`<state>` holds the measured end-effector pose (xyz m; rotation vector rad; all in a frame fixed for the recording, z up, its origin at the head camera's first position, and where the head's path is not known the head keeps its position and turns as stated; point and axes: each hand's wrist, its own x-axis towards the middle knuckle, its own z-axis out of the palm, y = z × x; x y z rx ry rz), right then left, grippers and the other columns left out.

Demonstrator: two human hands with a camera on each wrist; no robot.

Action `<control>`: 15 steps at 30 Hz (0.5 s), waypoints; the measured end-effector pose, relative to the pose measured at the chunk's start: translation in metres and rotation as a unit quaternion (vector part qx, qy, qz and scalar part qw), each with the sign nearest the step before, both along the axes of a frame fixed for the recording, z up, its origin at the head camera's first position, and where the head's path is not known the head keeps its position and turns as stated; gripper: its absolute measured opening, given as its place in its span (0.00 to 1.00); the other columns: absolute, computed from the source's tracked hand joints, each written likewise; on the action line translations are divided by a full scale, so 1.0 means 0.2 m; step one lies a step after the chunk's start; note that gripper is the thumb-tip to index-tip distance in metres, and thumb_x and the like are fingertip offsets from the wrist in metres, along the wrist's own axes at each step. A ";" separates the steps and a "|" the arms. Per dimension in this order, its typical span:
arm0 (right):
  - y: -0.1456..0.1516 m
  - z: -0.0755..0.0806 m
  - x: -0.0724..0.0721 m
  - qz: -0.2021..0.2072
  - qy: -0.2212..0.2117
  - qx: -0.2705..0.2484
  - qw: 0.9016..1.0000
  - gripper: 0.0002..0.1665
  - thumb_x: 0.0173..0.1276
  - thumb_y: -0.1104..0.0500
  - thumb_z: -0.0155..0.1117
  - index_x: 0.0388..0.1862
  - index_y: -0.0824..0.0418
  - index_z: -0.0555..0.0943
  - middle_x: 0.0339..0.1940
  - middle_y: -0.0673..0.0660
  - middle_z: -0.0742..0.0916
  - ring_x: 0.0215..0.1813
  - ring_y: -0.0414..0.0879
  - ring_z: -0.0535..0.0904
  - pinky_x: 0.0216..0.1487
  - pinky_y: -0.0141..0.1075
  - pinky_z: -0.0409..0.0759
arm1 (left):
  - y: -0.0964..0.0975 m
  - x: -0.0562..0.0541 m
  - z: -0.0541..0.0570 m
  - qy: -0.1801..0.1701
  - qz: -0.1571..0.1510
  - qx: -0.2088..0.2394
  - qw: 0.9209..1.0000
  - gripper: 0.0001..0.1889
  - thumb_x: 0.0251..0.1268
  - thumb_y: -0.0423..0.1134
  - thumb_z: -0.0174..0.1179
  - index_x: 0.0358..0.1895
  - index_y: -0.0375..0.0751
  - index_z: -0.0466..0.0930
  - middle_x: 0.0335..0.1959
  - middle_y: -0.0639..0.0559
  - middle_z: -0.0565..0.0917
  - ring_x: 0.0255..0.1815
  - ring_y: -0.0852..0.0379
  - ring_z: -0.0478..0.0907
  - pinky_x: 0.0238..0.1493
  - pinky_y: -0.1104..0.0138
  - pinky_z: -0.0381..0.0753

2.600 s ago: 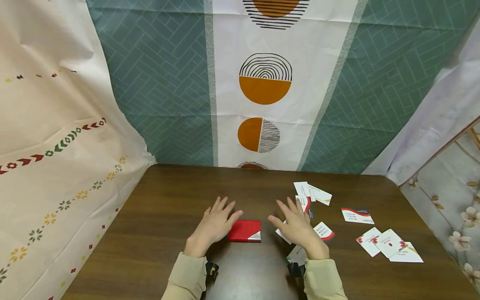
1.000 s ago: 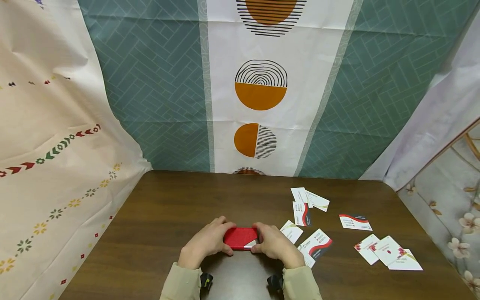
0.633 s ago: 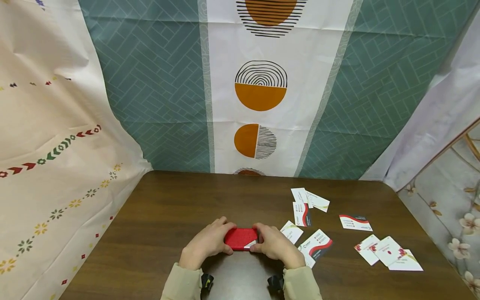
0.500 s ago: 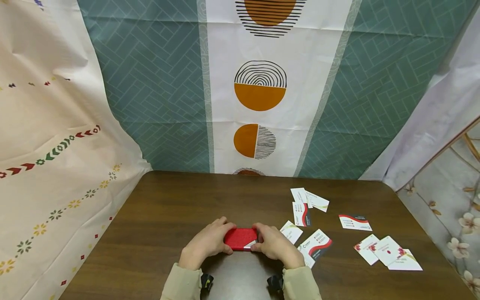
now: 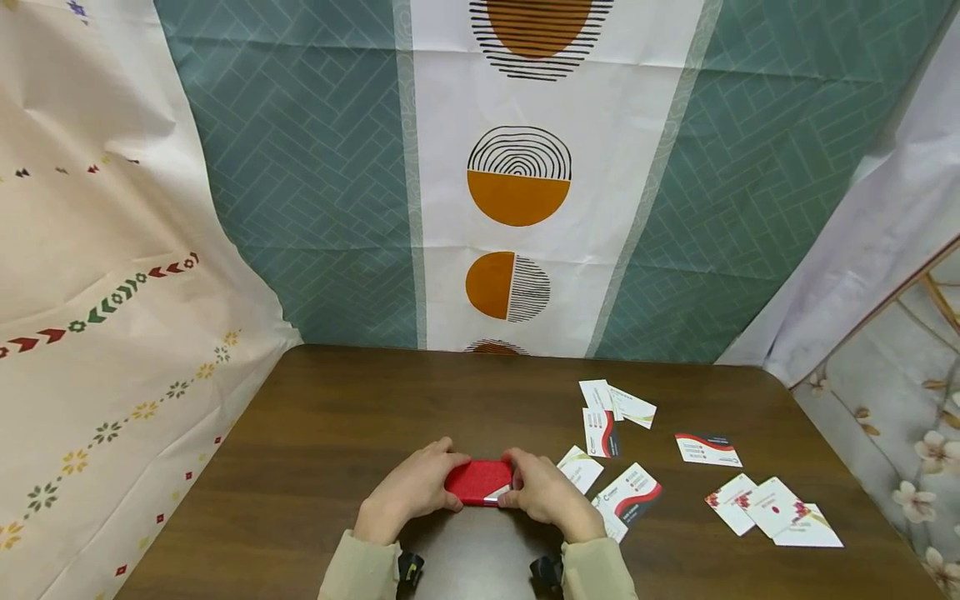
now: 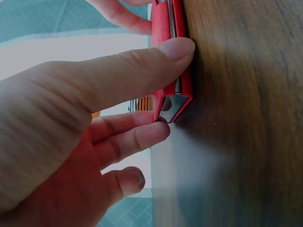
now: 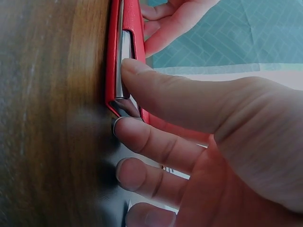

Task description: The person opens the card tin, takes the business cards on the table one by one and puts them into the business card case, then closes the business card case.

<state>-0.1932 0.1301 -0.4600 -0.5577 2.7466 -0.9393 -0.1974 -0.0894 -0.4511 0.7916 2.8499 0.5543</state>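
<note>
A red business card case (image 5: 477, 482) with a silver corner lies near the front middle of the table, between both hands. My left hand (image 5: 408, 490) holds its left end, the thumb along the near side and fingers at the far side. The right hand (image 5: 551, 492) grips the opposite end the same way, its thumb by the silver corner. In the left wrist view, the case (image 6: 162, 28) shows its layered red covers edge-on, close to the wood. From the right wrist, a metal strip shows along the side of the case (image 7: 113, 61), under the thumb.
Business cards lie scattered right of the hands: a red-and-dark one (image 5: 628, 497), a white one (image 5: 580, 469), several farther back including a card (image 5: 601, 432), a lone card (image 5: 708, 450), and a fanned group (image 5: 775, 507). Patterned cloth (image 5: 337, 208) hangs behind the brown table (image 5: 360, 392).
Both hands came down and inward from spread above the table to grip the card case's two ends. Over the last second they have hardly moved.
</note>
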 end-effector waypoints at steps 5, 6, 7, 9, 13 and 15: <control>0.00 0.00 0.00 -0.005 -0.002 0.004 1.000 0.28 0.55 0.59 0.76 0.54 0.63 0.77 0.23 0.47 0.75 0.25 0.41 0.70 0.28 0.36 0.70 | 0.00 0.00 -0.01 0.005 -0.007 0.011 1.000 0.29 0.47 0.41 0.77 0.56 0.42 0.82 0.36 0.55 0.71 0.31 0.62 0.69 0.34 0.68 0.72; 0.00 0.00 0.00 -0.004 -0.002 0.005 1.000 0.28 0.55 0.59 0.76 0.54 0.63 0.77 0.23 0.47 0.75 0.25 0.41 0.70 0.28 0.36 0.70 | 0.00 0.00 -0.01 0.004 -0.007 0.011 1.000 0.29 0.47 0.41 0.77 0.57 0.42 0.82 0.36 0.56 0.70 0.31 0.62 0.69 0.34 0.68 0.72; 0.00 0.01 0.00 -0.004 -0.004 0.004 1.000 0.28 0.55 0.59 0.76 0.54 0.63 0.77 0.23 0.47 0.76 0.25 0.41 0.70 0.28 0.36 0.70 | 0.00 0.00 -0.01 0.001 -0.006 0.011 1.000 0.29 0.48 0.41 0.77 0.57 0.42 0.82 0.36 0.56 0.70 0.31 0.62 0.69 0.34 0.68 0.72; 0.00 0.01 0.00 -0.004 -0.007 0.005 1.000 0.29 0.56 0.59 0.76 0.55 0.64 0.76 0.23 0.48 0.76 0.25 0.41 0.70 0.28 0.36 0.70 | 0.00 0.00 -0.01 -0.005 -0.003 0.008 1.000 0.29 0.48 0.42 0.76 0.58 0.42 0.81 0.36 0.56 0.71 0.31 0.62 0.69 0.34 0.69 0.72; -0.01 0.00 0.00 -0.006 -0.011 0.006 1.000 0.30 0.56 0.60 0.76 0.56 0.64 0.76 0.23 0.48 0.76 0.25 0.41 0.70 0.29 0.36 0.70 | 0.00 0.00 -0.01 -0.016 0.001 0.006 1.000 0.30 0.50 0.42 0.76 0.59 0.42 0.81 0.37 0.56 0.70 0.31 0.62 0.70 0.34 0.68 0.72; -0.01 0.00 0.00 -0.006 -0.011 0.006 1.000 0.30 0.56 0.60 0.76 0.56 0.64 0.76 0.23 0.48 0.76 0.25 0.41 0.70 0.29 0.36 0.70 | -0.01 0.00 -0.01 -0.020 0.000 0.009 1.000 0.30 0.50 0.42 0.75 0.60 0.41 0.80 0.37 0.56 0.70 0.31 0.62 0.69 0.34 0.68 0.71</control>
